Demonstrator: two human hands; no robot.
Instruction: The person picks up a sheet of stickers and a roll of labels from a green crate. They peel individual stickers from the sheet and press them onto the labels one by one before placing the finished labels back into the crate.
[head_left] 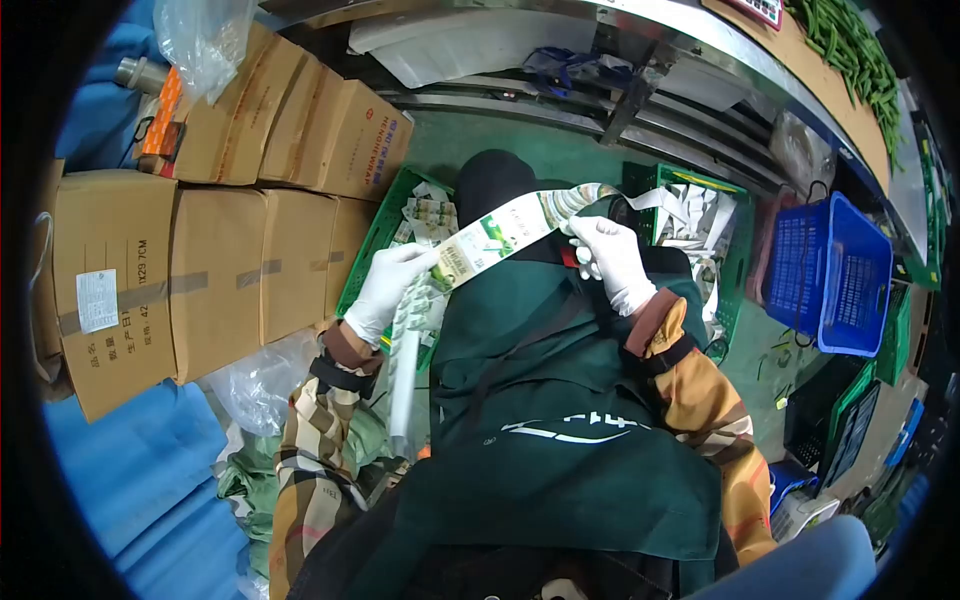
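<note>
A long strip of printed green-and-white labels (500, 236) stretches between my hands above my lap. My left hand (392, 285), in a white glove, is closed on its left part, and a tail of the strip hangs below that hand. Closer to the other end, my gloved right hand (610, 262) has its fingers pinched together at the strip's lower edge. Beyond it, a pale band (650, 200) runs on toward the green crate (741, 270) on the right, which holds a heap of white paper strips (697, 215).
Left of my knees stands another green crate (362, 272) with printed labels inside. Cardboard boxes (220, 270) are stacked farther left. A blue basket (855, 285) sits at right. Across the top runs a metal-framed table, with green beans (850, 50) on its top right.
</note>
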